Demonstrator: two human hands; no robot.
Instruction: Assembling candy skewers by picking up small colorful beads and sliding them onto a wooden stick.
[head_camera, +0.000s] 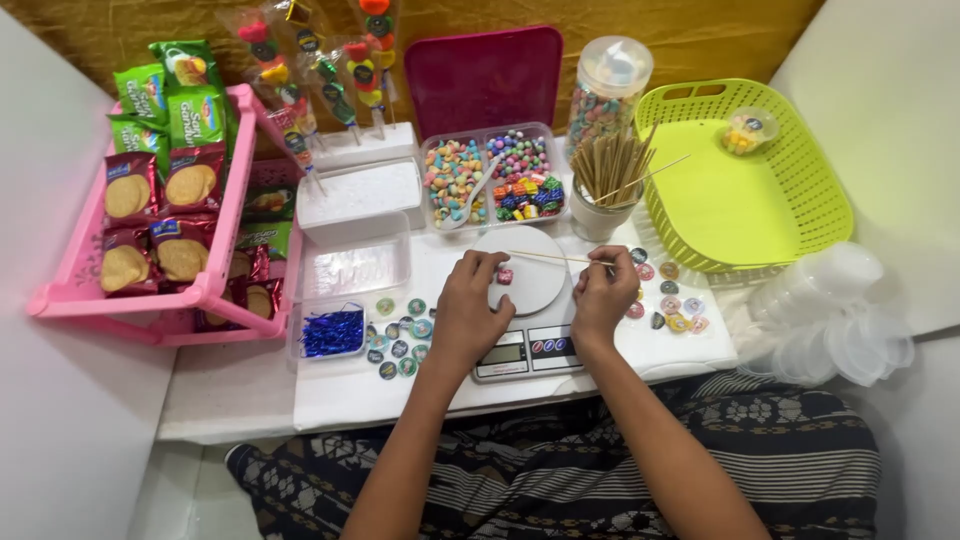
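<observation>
Head view, near the frame's centre: the left hand (470, 305) pinches a small pink candy (505, 275), its fingertips partly hiding it, over the round white scale plate (530, 285). The right hand (603, 295) is closed on a thin wooden skewer (550, 257), whose grip end is hidden; its tip reaches leftward to just above the candy.

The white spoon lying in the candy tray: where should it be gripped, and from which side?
Grip the spoon by its handle end, which slants up and right along the divider between the two compartments of the tray. Its bowl lies low at the front left among the candies. Come from above, fingers across the narrow handle; both hands are busy with the stick.
</observation>
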